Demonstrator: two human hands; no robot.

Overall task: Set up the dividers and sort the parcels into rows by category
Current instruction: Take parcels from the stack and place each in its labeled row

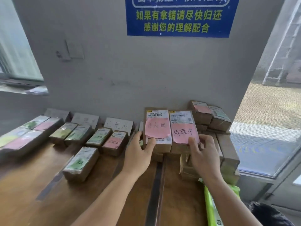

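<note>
Two brown parcels observed side by side, raised above the parcel stack (210,149) at the right end of the desk (32,201): left parcel (158,128) bearing a pink note, right parcel (183,128) bearing a pink note reading 处理中. Left hand (140,154) found gripping the left parcel at its lower left corner, thumb curled onto the front face. Right hand (203,154) found pinching the lower edge of the right parcel, thumb on the pink note, fingers curled behind. Two further parcels (210,116) noted on top of the stack, behind and to the right. White divider cards (118,126) recorded upright against the wall at the back of the desk, one marked 已完成. Sorted parcels (105,139) with green and pink notes found in rows in front of the cards, a single green-noted parcel (80,163) lying nearer, apart from the rows. Green packet (213,207) noted at the desk's near right edge. Blue notice (179,17) recorded on the wall above.
</note>
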